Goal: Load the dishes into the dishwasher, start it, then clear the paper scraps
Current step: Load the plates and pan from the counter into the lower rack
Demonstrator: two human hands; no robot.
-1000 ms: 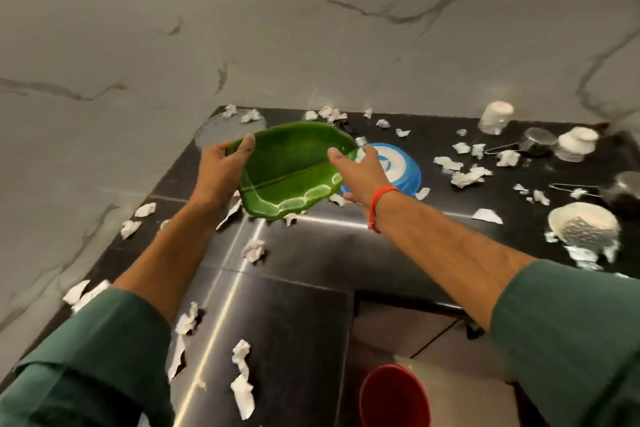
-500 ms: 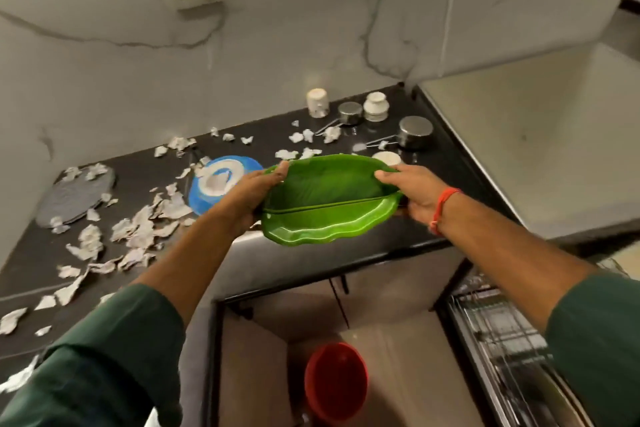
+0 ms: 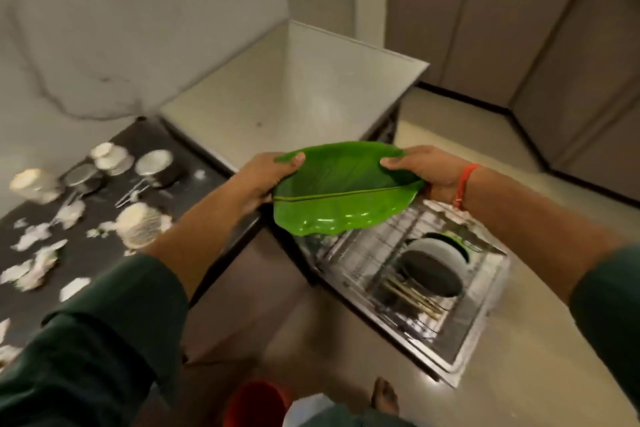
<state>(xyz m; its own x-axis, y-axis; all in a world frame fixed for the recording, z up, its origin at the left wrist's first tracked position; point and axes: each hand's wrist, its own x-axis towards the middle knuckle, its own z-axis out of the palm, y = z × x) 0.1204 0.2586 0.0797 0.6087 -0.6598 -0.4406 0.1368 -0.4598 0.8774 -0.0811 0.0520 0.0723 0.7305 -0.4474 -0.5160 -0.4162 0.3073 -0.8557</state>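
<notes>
I hold a green leaf-shaped plate [image 3: 343,194] level in the air with both hands. My left hand [image 3: 266,177] grips its left rim and my right hand [image 3: 429,172] grips its right rim. Below the plate, to the right, the dishwasher rack [image 3: 374,253] is pulled out over the open door [image 3: 460,354]; it holds a dark plate [image 3: 433,274], a white plate [image 3: 440,248] behind it, and some cutlery. On the black counter [image 3: 194,184] at left lie white paper scraps [image 3: 38,260], white cups [image 3: 142,222] and steel pans [image 3: 156,166].
The pale dishwasher top [image 3: 294,97] stands just behind the plate. Grey cabinets [image 3: 502,17] line the far right wall. A red bucket [image 3: 256,402] and my bare foot [image 3: 384,395] are on the floor near the bottom edge. The open door juts out over the floor.
I have turned to the right, carrying the green plate from above the counter to above the pulled-out dishwasher rack. Both hands keep their grip on its rim.
</notes>
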